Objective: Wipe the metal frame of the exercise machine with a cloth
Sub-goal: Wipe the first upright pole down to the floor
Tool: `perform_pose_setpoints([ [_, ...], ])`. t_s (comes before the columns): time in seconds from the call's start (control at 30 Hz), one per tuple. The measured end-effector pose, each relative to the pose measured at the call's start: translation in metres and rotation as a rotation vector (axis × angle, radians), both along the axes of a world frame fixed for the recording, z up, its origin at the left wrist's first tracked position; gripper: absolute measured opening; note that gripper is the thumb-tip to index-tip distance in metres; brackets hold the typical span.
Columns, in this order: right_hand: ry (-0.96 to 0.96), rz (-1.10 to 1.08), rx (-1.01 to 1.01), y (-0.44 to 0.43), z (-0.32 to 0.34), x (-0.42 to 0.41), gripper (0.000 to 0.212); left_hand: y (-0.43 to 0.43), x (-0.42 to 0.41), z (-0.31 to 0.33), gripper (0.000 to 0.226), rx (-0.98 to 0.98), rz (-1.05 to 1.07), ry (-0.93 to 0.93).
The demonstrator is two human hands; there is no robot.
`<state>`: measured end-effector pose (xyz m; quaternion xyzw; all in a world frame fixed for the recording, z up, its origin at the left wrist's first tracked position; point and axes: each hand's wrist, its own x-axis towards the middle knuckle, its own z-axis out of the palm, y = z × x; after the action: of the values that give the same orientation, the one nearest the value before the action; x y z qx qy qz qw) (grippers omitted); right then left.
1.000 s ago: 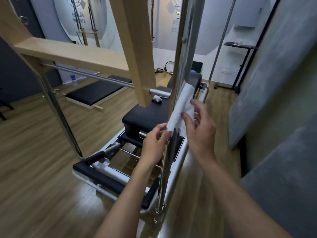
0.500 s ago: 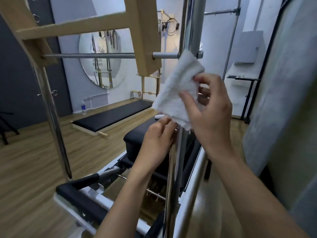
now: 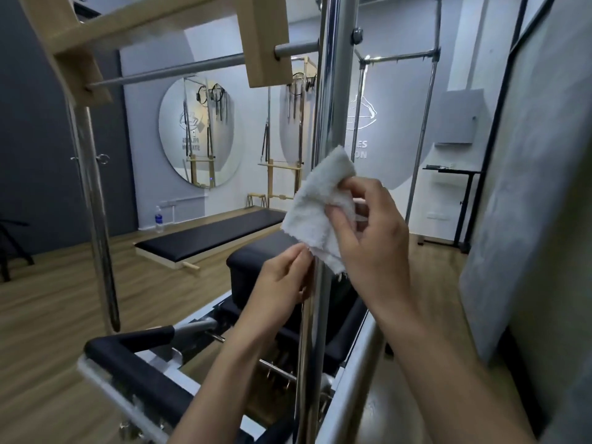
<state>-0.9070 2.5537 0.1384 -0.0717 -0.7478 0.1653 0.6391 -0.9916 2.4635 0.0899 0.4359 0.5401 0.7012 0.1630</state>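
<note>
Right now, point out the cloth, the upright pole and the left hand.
cloth [image 3: 316,210]: head view, middle of white face.
upright pole [image 3: 331,107]: head view, bare stretch above cloth.
left hand [image 3: 282,281]: head view, back of hand.

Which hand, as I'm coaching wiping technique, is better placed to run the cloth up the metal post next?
Right, probably. The right hand grips the white cloth against the metal post, with bare post above; the left hand sits lower at the cloth's bottom edge, its hold unclear.

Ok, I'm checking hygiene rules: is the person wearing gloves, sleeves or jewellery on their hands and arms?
No. The left hand and right hand are bare: no gloves, rings or watch showing. Both forearms are uncovered, no sleeve in view.
</note>
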Motion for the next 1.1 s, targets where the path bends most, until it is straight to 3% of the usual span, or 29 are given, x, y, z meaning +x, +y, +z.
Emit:
perform_pose_setpoints([
  [0.17,0.025,-0.063,0.066,-0.009,-0.005,-0.007,0.034,0.0,0.002,-0.007,0.025,-0.001,0.031,0.015],
  [0.37,-0.005,-0.018,0.023,0.002,-0.099,-0.001,0.022,-0.01,-0.01,-0.03,0.02,-0.052,0.052,0.054],
  [0.67,0.03,-0.006,-0.029,-0.003,-0.095,-0.005,0.019,-0.021,-0.015,-0.074,0.036,-0.149,-0.031,-0.182],
  [0.73,-0.019,-0.014,-0.033,-0.004,-0.124,-0.001,0.018,-0.024,-0.012,-0.083,0.045,-0.204,-0.047,-0.181],
  [0.9,-0.237,0.077,-0.157,0.0,-0.197,0.015,0.017,-0.029,-0.015,-0.103,0.042,-0.233,0.002,-0.113],
  [1.1,-0.146,0.041,-0.119,-0.002,-0.17,0.008,0.031,-0.021,-0.015,-0.11,0.036,-0.168,-0.001,-0.275],
])
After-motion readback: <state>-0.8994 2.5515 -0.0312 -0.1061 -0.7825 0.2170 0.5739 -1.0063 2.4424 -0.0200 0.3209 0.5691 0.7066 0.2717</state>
